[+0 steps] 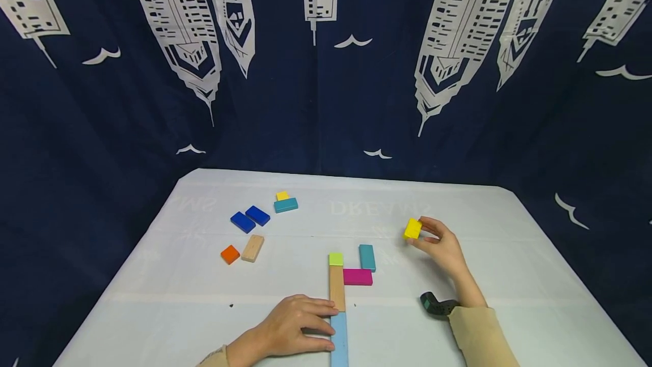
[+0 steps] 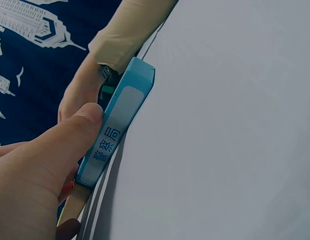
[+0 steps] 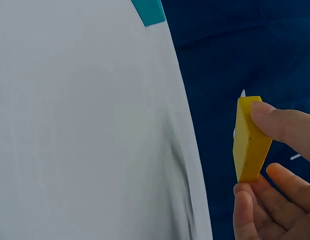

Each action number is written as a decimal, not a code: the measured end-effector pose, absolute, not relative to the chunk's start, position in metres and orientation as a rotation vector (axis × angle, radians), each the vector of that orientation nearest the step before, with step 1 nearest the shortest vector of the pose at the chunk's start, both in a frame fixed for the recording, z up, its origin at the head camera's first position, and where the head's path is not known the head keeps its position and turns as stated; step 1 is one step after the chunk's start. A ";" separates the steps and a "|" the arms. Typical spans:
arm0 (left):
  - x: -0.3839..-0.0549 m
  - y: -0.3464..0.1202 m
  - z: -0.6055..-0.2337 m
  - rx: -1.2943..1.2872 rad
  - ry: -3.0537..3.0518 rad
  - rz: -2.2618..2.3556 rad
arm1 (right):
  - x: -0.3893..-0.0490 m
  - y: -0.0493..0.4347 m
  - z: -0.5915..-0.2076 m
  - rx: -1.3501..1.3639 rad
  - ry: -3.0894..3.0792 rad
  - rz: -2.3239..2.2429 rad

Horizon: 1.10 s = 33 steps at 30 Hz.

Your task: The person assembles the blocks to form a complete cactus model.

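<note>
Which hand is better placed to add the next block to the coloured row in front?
Right, probably. The right hand already pinches a yellow block beside the row, while the left hand rests on the light blue block, steadying it.

We see a small yellow block [image 1: 412, 229] with smooth, matt paint, a long light-blue painted block [image 1: 339, 337] with a faint sheen, a bare pale wooden bar [image 1: 337, 288], and a smooth white cloth-covered surface [image 1: 509, 276].

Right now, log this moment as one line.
left hand: rests on light blue block | right hand: pinches yellow block above table
</note>
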State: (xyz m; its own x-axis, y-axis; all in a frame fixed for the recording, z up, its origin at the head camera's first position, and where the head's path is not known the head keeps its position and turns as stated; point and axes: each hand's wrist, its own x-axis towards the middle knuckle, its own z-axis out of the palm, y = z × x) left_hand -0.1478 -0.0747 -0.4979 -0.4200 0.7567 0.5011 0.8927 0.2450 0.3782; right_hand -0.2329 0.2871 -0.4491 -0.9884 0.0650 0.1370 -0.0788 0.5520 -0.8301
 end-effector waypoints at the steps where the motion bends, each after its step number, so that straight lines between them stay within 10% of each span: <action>1: -0.148 -0.075 -0.498 -1.555 -2.284 -0.910 | -0.233 0.285 -0.449 0.027 -2.634 1.419; 33: -0.148 -0.075 -0.496 -1.570 -2.271 -0.911 | -0.281 0.228 -0.466 0.247 -2.825 1.461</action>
State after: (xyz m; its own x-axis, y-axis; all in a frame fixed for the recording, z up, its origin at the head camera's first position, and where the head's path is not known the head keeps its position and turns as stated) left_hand -0.1485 -0.0749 -0.4962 -0.3975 0.7596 0.5149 0.9049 0.2311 0.3575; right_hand -0.2806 0.2282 -0.4662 -0.9868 -0.1596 0.0280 -0.1151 0.5685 -0.8146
